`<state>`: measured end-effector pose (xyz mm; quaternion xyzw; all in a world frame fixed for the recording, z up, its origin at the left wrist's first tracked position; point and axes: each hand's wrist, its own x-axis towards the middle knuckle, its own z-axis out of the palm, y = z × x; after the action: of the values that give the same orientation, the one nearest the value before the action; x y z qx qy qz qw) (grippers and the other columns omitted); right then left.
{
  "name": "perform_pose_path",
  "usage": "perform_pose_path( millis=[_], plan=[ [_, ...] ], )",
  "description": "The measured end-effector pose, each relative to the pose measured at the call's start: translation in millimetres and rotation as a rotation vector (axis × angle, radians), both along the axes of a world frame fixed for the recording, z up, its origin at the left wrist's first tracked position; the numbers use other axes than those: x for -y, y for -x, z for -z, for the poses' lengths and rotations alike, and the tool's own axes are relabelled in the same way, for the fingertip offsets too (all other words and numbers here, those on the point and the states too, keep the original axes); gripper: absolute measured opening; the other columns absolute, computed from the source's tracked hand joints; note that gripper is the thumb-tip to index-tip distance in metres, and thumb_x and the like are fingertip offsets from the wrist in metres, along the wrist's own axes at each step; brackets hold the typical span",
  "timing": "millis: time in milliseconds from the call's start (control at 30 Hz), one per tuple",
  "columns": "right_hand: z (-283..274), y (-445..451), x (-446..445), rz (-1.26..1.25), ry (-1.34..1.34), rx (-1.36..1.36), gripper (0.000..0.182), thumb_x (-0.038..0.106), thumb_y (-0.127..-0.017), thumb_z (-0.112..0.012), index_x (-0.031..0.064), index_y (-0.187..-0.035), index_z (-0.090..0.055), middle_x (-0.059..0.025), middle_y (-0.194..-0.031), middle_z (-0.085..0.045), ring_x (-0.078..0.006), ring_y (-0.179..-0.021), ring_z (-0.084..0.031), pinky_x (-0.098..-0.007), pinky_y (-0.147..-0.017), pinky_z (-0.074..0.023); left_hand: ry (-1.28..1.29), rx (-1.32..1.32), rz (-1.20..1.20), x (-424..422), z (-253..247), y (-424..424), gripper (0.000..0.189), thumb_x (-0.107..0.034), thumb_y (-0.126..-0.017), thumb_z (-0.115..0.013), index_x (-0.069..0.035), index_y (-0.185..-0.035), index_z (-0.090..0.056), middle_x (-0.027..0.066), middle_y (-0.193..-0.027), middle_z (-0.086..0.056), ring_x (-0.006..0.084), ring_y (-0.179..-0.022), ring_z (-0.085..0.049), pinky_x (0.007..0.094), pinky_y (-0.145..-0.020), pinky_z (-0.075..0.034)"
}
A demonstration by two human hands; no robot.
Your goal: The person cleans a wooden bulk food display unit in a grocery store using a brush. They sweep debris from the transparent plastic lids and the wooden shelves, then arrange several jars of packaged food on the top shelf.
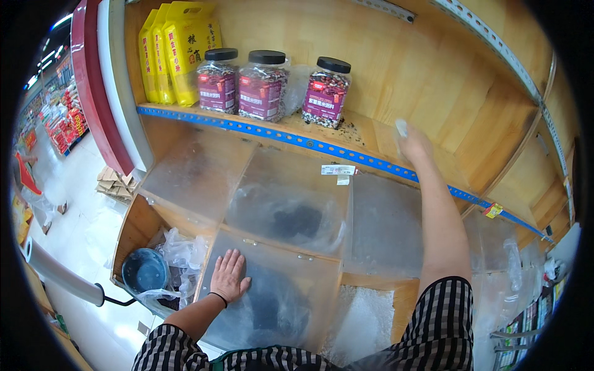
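My left hand [228, 278] lies flat, fingers slightly apart, on a clear plastic bin lid [278, 297]; a dark band is round the wrist. My right hand [414, 143] reaches over the wooden shelf [371, 134], closed round a whitish, blurred item [401, 127], perhaps a cloth or tissue. Left of it on the shelf stands a plastic jar of mixed grains [326, 95] with a black lid, dark crumbs scattered beside its base. Two similar jars [263, 88] and several yellow bags [185, 55] stand farther left.
A blue perforated metal strip [278, 134] edges the shelf. At lower left, an uncovered wooden bin [125, 227] holds a blue bowl [145, 270] and crumpled plastic bags [183, 250]. White grains [362, 320] fill an uncovered bin at lower right. A price label [338, 170] hangs under the shelf.
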<state>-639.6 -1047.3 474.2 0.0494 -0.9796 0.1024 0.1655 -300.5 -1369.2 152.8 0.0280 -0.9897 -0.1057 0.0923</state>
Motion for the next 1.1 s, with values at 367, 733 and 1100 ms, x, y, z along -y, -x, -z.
perform_pose_path(
  millis=[367,733,1100],
  plan=[
    [40.1,58.9,20.9,-0.285,0.338,0.108,0.041,0.029,-0.088,-0.047,0.0028,-0.117,-0.055,-0.0217,-0.108,-0.061,-0.0318,-0.100,-0.058,-0.0394,-0.084,-0.0449,-0.098,0.044,0.054,-0.4,-18.6,-1.7,0.062,-0.038,-0.084,-0.049,-0.002,-0.133,-0.035,0.0181,-0.143,-0.027,0.0330,-0.134,-0.023,0.0472,-0.109,-0.018],
    [23.2,23.3,57.3,-0.138,-0.113,-0.029,0.043,0.019,-0.083,-0.047,0.0017,-0.123,-0.051,-0.0258,-0.108,-0.058,-0.0385,-0.099,-0.056,-0.0416,-0.085,-0.0434,-0.122,0.046,0.073,5.8,-7.1,-12.3,0.062,-0.037,-0.089,-0.042,-0.003,-0.138,-0.027,0.0141,-0.148,-0.019,0.0266,-0.139,-0.012,0.0440,-0.110,-0.013],
    [12.6,23.7,14.4,0.101,-0.169,-0.071,0.038,0.034,-0.083,-0.052,0.0004,-0.097,-0.064,-0.0236,-0.098,-0.062,-0.0372,-0.093,-0.060,-0.0431,-0.078,-0.0478,-0.152,-0.065,0.023,12.9,-20.8,-9.7,0.058,-0.033,-0.079,-0.058,-0.001,-0.126,-0.043,0.0179,-0.137,-0.036,0.0332,-0.130,-0.029,0.0459,-0.106,-0.023]
  ],
)
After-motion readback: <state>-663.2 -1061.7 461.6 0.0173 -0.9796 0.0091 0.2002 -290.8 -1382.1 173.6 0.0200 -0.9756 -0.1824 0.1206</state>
